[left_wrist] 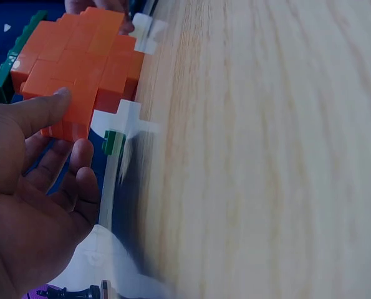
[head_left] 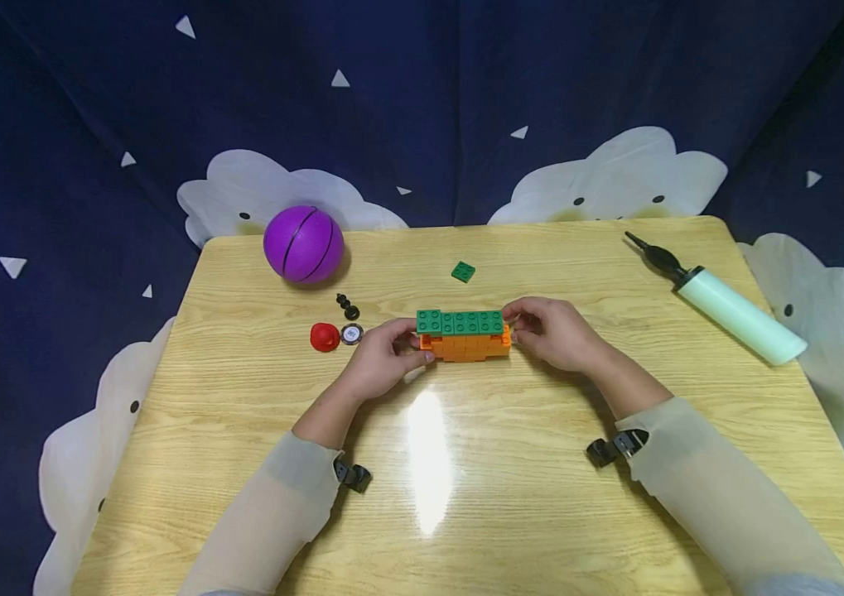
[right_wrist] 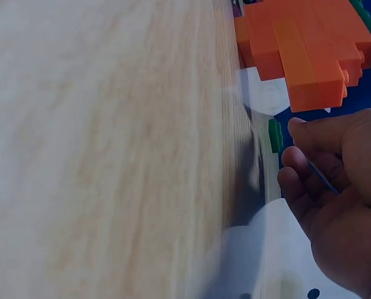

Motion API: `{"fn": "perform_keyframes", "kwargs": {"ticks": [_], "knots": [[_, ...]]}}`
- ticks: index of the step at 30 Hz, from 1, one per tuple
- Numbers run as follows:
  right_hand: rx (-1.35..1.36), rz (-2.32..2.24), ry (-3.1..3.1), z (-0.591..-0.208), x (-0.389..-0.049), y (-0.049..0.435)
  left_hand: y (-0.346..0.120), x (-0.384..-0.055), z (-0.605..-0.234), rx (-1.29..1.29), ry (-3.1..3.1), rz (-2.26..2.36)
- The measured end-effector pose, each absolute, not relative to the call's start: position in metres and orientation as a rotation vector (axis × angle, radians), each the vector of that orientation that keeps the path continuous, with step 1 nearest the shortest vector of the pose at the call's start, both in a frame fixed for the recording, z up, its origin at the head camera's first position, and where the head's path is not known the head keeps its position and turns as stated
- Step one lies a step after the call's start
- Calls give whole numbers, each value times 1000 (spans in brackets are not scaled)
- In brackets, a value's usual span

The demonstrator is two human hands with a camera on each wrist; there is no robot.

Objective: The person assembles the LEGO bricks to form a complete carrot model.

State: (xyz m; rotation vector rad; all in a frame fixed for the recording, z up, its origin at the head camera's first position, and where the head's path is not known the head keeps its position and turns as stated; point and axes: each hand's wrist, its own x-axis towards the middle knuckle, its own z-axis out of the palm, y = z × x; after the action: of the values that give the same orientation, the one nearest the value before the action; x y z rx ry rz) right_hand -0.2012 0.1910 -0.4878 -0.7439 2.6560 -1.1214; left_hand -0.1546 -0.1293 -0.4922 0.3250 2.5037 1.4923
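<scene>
A building-block structure stands at mid-table, with orange bricks (head_left: 466,348) below and a row of green bricks (head_left: 459,323) along its top. My left hand (head_left: 380,360) holds its left end, the thumb on the near face and the fingers behind. The left wrist view shows that thumb pressed on the orange bricks (left_wrist: 79,56). At the other end is my right hand (head_left: 559,335), its fingers loosely bent beside the structure. In the right wrist view its thumb sits just below the orange end with a small gap; whether the index finger touches the green end is unclear.
One flat green brick (head_left: 463,271) lies behind the structure. To the left are a purple ball (head_left: 304,245), a black chess piece (head_left: 348,307), a round chip (head_left: 351,334) and a small red cap-shaped thing (head_left: 325,337). A hand pump (head_left: 738,314) lies at the right edge.
</scene>
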Motion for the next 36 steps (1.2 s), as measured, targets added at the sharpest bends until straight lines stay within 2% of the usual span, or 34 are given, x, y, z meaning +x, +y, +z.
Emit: {"fn": "perform_keyframes", "kwargs": {"ticks": [36], "knots": [[-577,-1121,2749,-502,-276,143,-128,-154,-491,321,2507,1491]]}}
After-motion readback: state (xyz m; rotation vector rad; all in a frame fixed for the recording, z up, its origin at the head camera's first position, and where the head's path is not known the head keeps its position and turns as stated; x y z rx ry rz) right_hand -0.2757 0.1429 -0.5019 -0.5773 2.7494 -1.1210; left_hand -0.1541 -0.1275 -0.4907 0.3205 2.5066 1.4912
